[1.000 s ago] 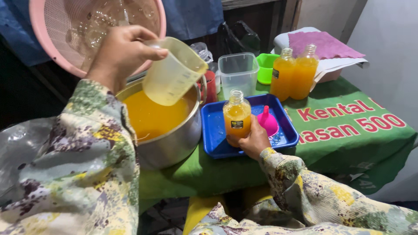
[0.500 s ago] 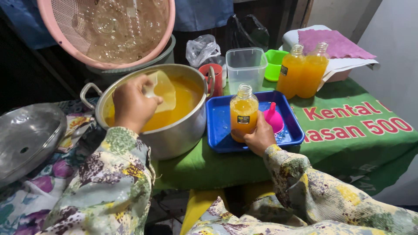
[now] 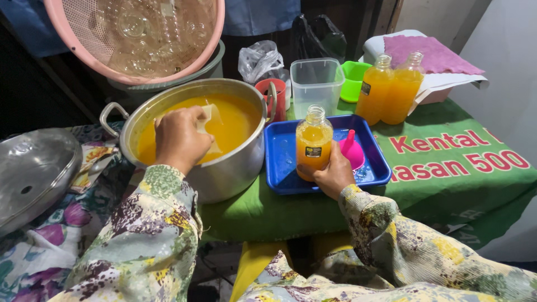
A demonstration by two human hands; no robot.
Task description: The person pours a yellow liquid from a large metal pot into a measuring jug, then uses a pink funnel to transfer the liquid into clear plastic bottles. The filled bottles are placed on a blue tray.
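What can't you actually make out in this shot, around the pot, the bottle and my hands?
- Measuring jug, head view: mostly hidden by the left hand and the orange liquid; how full it is can't be told.
- Bottle base: covered by the right hand.
- Pink funnel: partly behind that hand.
- Metal lid: cut off by the left edge.
- Pink basket: cut off by the top edge.

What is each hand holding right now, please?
Left hand: closed on the plastic jug, dipped in the orange liquid in the pot.
Right hand: closed around the filled bottle standing in the blue tray.
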